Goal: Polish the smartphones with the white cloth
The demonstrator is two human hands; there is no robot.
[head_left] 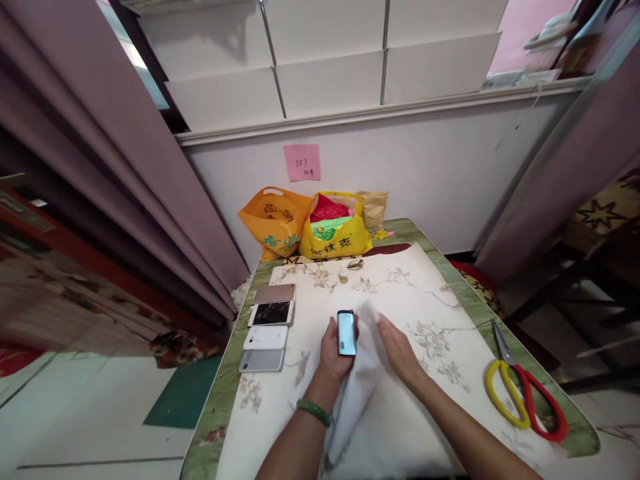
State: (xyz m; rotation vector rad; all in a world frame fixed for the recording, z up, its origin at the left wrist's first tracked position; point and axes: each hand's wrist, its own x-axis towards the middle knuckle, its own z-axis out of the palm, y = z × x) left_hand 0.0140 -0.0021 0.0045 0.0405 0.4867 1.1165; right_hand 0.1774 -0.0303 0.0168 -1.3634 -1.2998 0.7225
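The left hand (334,350) holds a phone (347,333) up. The right hand (397,350) presses a white cloth (357,387) beside it. Four more phones (269,327) wait left of the hands, maybe not wiped yet.

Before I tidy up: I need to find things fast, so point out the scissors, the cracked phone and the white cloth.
scissors (520,390): head view, on the handles.
cracked phone (272,313): head view, mid-screen.
white cloth (357,387): head view, on its hanging fold.
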